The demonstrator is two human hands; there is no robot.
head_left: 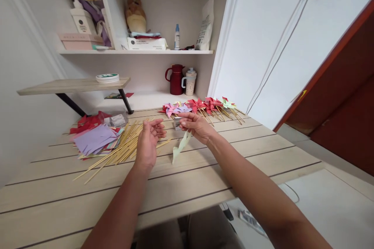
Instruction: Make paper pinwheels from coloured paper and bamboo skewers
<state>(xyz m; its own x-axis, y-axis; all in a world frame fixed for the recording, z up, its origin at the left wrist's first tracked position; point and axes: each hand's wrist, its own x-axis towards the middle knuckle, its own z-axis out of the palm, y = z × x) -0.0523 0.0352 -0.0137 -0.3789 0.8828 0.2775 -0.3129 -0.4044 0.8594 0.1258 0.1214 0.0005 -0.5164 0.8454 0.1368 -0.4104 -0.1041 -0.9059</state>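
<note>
Between the fingers of my right hand (197,125) hangs a pale green paper piece (181,146), its lower end above the tabletop. My left hand (149,140) is raised opposite it, fingers half curled and apart, with nothing visible in it. Behind my right fingers a small grey-white box (177,123) is partly hidden. Thin wooden sticks (124,148) lie in a loose heap just left of my left hand. Finished paper pinwheels on sticks, among them a pink one (170,109) and a red one (195,105), lie in a row beyond my hands.
Purple paper sheets (95,139) top a stack at the left, beside red paper (87,123) and a clear plastic packet (116,120). A small raised shelf (73,85) stands behind them. At the back are a red jug (176,80) and a speckled cup (190,83).
</note>
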